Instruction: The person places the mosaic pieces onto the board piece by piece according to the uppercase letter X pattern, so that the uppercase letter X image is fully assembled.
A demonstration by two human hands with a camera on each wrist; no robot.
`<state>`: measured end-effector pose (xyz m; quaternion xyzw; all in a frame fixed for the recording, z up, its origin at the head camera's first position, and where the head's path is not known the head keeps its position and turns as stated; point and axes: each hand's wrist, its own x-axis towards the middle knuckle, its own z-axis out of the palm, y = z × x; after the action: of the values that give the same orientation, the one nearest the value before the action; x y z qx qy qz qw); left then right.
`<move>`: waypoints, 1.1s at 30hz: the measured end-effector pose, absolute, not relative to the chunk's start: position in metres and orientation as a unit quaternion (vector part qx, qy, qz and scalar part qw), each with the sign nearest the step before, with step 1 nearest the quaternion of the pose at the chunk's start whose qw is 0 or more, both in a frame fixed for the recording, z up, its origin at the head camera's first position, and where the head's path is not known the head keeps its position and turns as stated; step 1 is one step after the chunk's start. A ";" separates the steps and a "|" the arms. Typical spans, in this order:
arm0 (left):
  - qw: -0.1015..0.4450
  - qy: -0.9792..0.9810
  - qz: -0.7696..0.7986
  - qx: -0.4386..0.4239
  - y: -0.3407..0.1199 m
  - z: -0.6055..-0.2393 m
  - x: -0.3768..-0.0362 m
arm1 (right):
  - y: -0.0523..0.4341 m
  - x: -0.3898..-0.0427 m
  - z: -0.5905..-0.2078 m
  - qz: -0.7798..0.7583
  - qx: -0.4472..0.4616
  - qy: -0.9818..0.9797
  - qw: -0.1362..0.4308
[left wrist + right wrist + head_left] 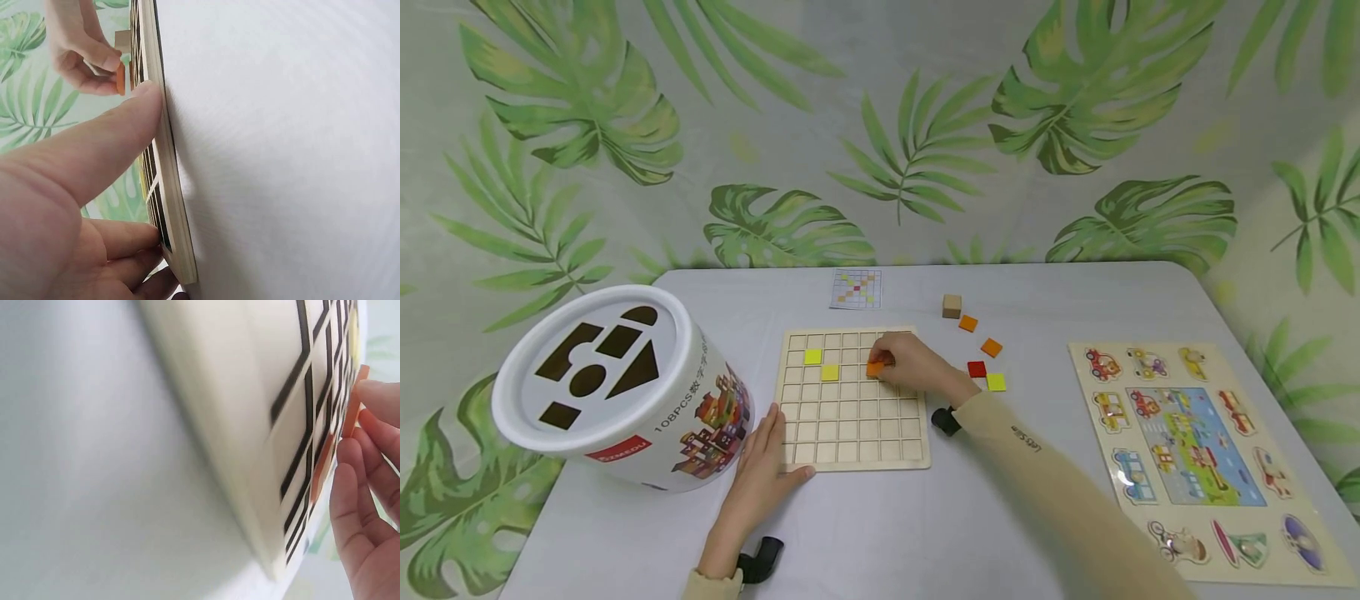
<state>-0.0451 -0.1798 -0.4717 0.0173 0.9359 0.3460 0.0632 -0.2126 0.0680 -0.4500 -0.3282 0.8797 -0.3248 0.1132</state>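
Note:
A wooden grid board [853, 429] lies flat at the table's middle, with two yellow square tiles [813, 357] in its upper left cells. Between thumb and fingers my right hand [913, 362] pinches an orange square tile [875, 369] above the upper part of the grid. The right wrist view shows the held orange tile [353, 409] tilted on edge, and a second orange tile [322, 467] in the grid, which the hand covers in the head view. My left hand [765, 475] rests at the board's near left corner, its thumb [119, 140] against the front edge and fingers along the left side.
Right of the board lie two loose orange tiles [991, 347], a red tile [976, 369], a yellow tile [996, 382] and a wooden cube [952, 306]. Behind it sits a pattern card [856, 288]. A large white bucket [647, 392] stands left; a picture puzzle [1202, 450] lies right.

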 end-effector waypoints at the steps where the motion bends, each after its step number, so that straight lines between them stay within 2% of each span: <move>1: 0.063 0.936 0.346 0.018 -0.180 -0.472 -0.045 | 0.064 -0.212 -0.450 -0.315 -0.331 0.882 0.113; 10: 0.061 0.938 0.340 0.022 -0.180 -0.472 -0.045 | 0.049 -0.211 -0.452 -0.269 -0.340 0.895 0.107; 16: 0.061 0.937 0.344 0.022 -0.179 -0.472 -0.045 | 0.060 -0.210 -0.448 -0.299 -0.316 0.894 0.107; 23: 0.064 0.936 0.347 0.020 -0.179 -0.472 -0.046 | 0.116 -0.207 -0.440 -0.368 -0.274 0.883 0.098; 33: 0.065 0.938 0.341 0.022 -0.178 -0.470 -0.045 | 0.202 -0.205 -0.452 -0.356 -0.219 0.906 0.069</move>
<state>-0.0453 -0.1784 -0.4696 0.0221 0.9376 0.3409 0.0648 -0.2047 0.2020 -0.4519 -0.2189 0.9059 -0.3560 0.0691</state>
